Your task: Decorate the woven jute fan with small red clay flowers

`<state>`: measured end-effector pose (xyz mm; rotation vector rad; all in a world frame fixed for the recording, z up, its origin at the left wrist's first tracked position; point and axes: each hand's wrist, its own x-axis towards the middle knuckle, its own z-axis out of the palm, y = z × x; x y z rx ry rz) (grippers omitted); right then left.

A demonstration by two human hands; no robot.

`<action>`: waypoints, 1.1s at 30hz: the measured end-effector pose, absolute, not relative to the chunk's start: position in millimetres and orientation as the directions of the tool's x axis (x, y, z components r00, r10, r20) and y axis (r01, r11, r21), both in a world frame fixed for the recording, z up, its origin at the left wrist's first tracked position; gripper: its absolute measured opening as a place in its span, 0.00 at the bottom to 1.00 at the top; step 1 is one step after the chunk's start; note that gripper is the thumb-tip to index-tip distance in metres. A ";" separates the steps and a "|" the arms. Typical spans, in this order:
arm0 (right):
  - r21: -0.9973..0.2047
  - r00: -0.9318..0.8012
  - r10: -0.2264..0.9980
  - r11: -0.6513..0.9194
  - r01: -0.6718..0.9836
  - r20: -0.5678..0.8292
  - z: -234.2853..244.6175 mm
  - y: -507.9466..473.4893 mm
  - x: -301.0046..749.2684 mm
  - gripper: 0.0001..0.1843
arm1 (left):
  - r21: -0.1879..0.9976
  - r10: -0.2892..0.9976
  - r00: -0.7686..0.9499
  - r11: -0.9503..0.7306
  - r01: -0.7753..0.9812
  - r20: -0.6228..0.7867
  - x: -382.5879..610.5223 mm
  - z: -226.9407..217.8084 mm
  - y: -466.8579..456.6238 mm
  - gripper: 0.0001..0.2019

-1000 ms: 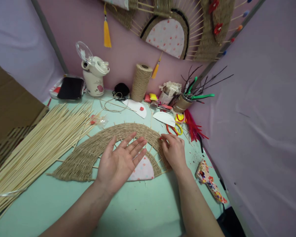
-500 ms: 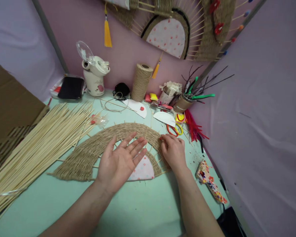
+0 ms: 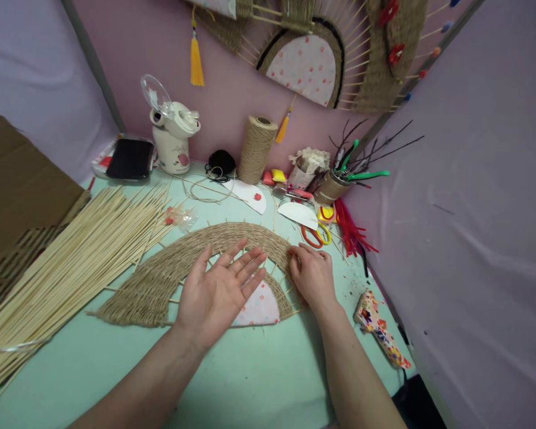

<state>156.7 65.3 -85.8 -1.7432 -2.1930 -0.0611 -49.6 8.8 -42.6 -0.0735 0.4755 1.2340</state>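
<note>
A fan-shaped piece woven from brown twine over thin sticks (image 3: 147, 292) lies flat on the pale green table. At its lower middle is a half-round of white cloth with pink dots (image 3: 264, 305). My left hand (image 3: 217, 292) is held palm up over the middle of the fan, fingers spread and nothing in it. At the fan's right end, my right hand (image 3: 312, 271) has its fingers curled together against the woven band. Whatever those fingertips pinch is hidden.
Left lies a big bundle of thin sticks (image 3: 84, 256) beside cardboard (image 3: 22, 190). Behind stand a twine spool (image 3: 255, 152), a white pot (image 3: 172, 146) and a can with green-handled pliers (image 3: 333, 187). Scissors (image 3: 312, 236) and a flowered glue gun (image 3: 379, 328) are at right.
Almost nothing differs. My right hand has shifted very slightly to the left at the fan's edge, while my left hand stays palm up in place.
</note>
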 end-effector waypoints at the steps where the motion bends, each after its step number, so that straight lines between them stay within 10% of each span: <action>1: -0.176 -0.193 0.938 0.250 0.952 0.289 -85.9 65.4 156.6 0.13 | 0.200 0.889 0.245 0.340 -0.919 -0.388 -49.6 -42.9 8.9 0.25; 20: -0.460 -0.012 0.927 0.197 0.866 0.376 -44.8 52.1 171.7 0.15 | 0.202 0.874 0.237 0.346 -0.916 -0.425 -49.4 -40.5 8.6 0.21; 33: -0.318 -0.267 0.917 0.358 0.878 0.296 13.6 149.8 136.9 0.11 | 0.265 0.839 0.204 0.375 -0.889 -0.504 -48.8 -45.0 9.0 0.11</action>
